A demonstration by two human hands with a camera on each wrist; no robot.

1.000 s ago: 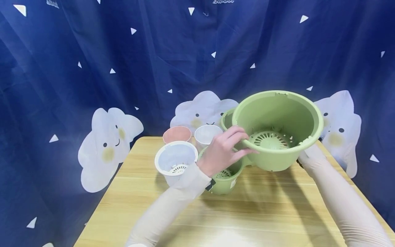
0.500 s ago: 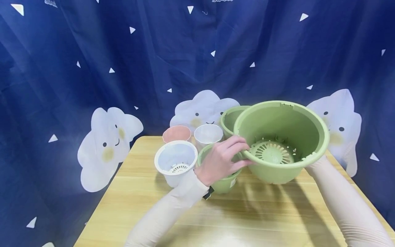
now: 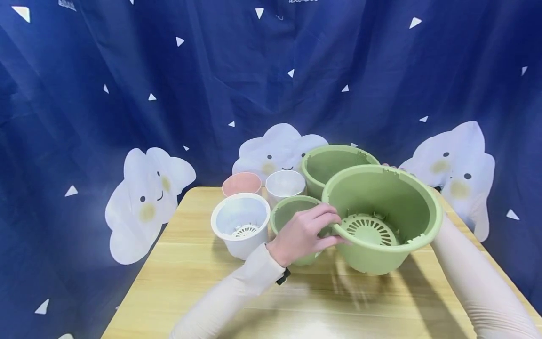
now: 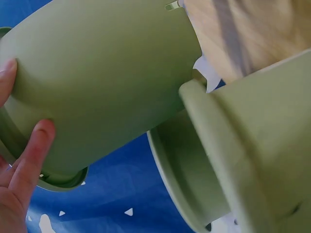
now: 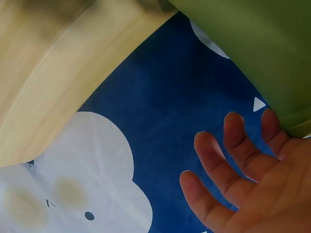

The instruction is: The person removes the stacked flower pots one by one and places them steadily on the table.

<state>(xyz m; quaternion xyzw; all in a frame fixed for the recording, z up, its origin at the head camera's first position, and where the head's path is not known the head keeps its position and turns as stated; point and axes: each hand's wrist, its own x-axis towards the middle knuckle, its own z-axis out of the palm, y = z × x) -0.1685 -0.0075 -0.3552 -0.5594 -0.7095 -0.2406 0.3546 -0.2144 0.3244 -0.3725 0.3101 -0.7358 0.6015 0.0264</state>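
A large green plastic flowerpot point(image 3: 381, 259), slotted at the bottom, leans its mouth toward me low over the table's right side. My left hand point(image 3: 304, 234) grips its near-left rim; in the left wrist view the fingers point(image 4: 38, 150) lie along the outer wall. Mostly hidden behind this pot, my right hand point(image 5: 248, 179) shows only fingertips at the far rim in the head view. Its four fingers are loosely bent and spread beside the green wall in the right wrist view; the thumb is hidden. A smaller green pot point(image 3: 292, 207) stands by my left hand.
Behind the held pot stands another big green pot point(image 3: 313, 181). Left of it are a white pot point(image 3: 285, 184), a pink pot point(image 3: 241, 184) and a nearer white slotted pot point(image 3: 243, 245). A wooden table point(image 3: 178, 282) carries them, with a blue curtain point(image 3: 211, 70) behind.
The large flowerpot first shifts slightly right, then comes down toward the table, uncovering more of the big green pot behind. My left hand stays on its rim and moves slightly down.
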